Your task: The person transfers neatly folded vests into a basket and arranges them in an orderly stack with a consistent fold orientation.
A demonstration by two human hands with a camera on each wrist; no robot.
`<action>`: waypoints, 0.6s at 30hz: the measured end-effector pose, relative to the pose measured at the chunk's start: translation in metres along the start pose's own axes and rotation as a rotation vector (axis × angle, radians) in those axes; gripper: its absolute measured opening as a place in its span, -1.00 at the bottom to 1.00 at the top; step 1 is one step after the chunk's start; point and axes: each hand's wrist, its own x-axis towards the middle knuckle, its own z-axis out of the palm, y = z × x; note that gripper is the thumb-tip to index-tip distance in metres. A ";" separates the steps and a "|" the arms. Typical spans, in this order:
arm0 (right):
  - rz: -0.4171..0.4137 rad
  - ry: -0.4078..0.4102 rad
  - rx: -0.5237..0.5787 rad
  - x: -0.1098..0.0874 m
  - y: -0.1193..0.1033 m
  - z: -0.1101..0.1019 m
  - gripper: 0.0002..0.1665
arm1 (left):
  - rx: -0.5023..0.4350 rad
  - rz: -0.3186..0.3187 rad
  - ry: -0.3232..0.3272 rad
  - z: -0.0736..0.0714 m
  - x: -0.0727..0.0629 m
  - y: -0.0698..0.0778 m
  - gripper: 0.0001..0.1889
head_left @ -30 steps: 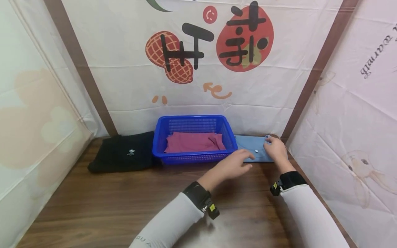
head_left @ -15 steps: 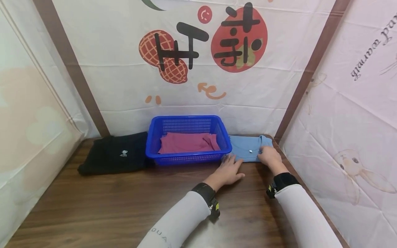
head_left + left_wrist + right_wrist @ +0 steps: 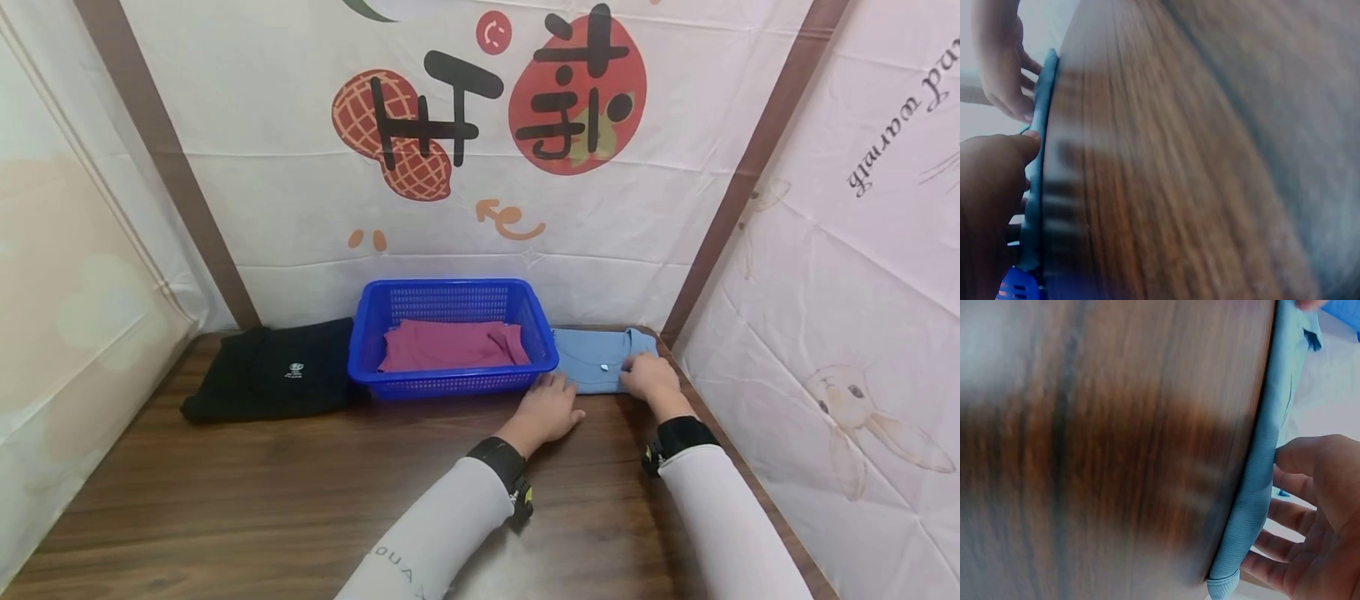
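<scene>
A folded light-blue shirt (image 3: 588,354) lies on the table to the right of the blue basket. My left hand (image 3: 546,410) rests palm down at its near left corner, beside the basket; in the left wrist view the thumb (image 3: 1029,147) touches the shirt's front edge. Over the right part of the shirt is my right hand (image 3: 651,379). The right wrist view has its thumb (image 3: 1300,456) against the front edge, the other fingers loosely spread over the top. Neither hand visibly grips the cloth.
The blue plastic basket (image 3: 453,383) holds a folded pink shirt (image 3: 450,346). To its left lies a folded black garment (image 3: 273,371) with a small white print. A printed white cloth wall (image 3: 300,225) stands behind, and others rise at both sides of the wooden table (image 3: 300,500).
My left hand has come down onto the shirt's near left corner. My right hand has drawn from the shirt's far right corner toward its near edge. The head view has shifted slightly.
</scene>
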 end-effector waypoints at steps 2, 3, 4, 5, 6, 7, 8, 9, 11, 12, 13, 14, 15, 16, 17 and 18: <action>0.010 0.012 0.005 0.000 0.001 0.001 -0.53 | 0.042 0.006 0.008 -0.001 0.000 0.000 -0.41; 0.013 0.015 0.009 0.000 0.000 0.001 -0.54 | 0.059 0.010 0.015 -0.002 -0.001 0.000 -0.43; 0.014 0.017 0.011 -0.001 -0.001 0.001 -0.55 | 0.070 0.015 0.019 -0.002 -0.001 -0.001 -0.44; 0.016 0.021 0.014 -0.002 -0.002 0.000 -0.55 | 0.088 0.021 0.025 -0.003 -0.002 -0.001 -0.45; 0.016 0.025 0.017 -0.003 -0.003 0.000 -0.56 | 0.097 0.025 0.023 -0.003 -0.003 -0.001 -0.46; 0.017 0.030 0.017 -0.004 -0.004 0.000 -0.56 | 0.109 0.027 0.026 -0.003 -0.003 -0.002 -0.47; 0.014 0.034 0.016 -0.005 -0.004 -0.001 -0.56 | 0.123 0.031 0.027 -0.003 -0.003 -0.002 -0.48; 0.009 0.035 0.011 -0.006 -0.004 -0.001 -0.56 | 0.129 0.034 0.027 -0.004 -0.004 -0.002 -0.50; 0.004 0.037 0.003 -0.008 -0.003 -0.001 -0.57 | 0.143 0.042 0.025 -0.007 -0.005 -0.002 -0.54; -0.003 0.035 -0.002 -0.009 -0.001 -0.001 -0.58 | 0.145 0.046 0.019 -0.008 -0.006 -0.002 -0.56; -0.010 0.032 -0.008 -0.010 0.000 -0.001 -0.58 | 0.152 0.051 0.017 -0.010 -0.007 -0.002 -0.59; -0.017 0.027 -0.010 -0.011 0.001 -0.001 -0.59 | 0.159 0.057 0.013 -0.012 -0.008 -0.002 -0.61; -0.023 0.021 -0.016 -0.012 0.002 -0.001 -0.59 | 0.160 0.061 0.007 -0.014 -0.009 -0.002 -0.62; -0.028 0.016 -0.017 -0.014 0.003 -0.001 -0.59 | 0.164 0.066 0.002 -0.015 -0.010 -0.002 -0.63; -0.033 0.011 -0.018 -0.016 0.003 -0.002 -0.59 | 0.166 0.070 -0.001 -0.016 -0.011 -0.002 -0.64; -0.037 0.004 -0.018 -0.018 0.004 -0.002 -0.58 | 0.167 0.074 -0.005 -0.017 -0.012 -0.002 -0.64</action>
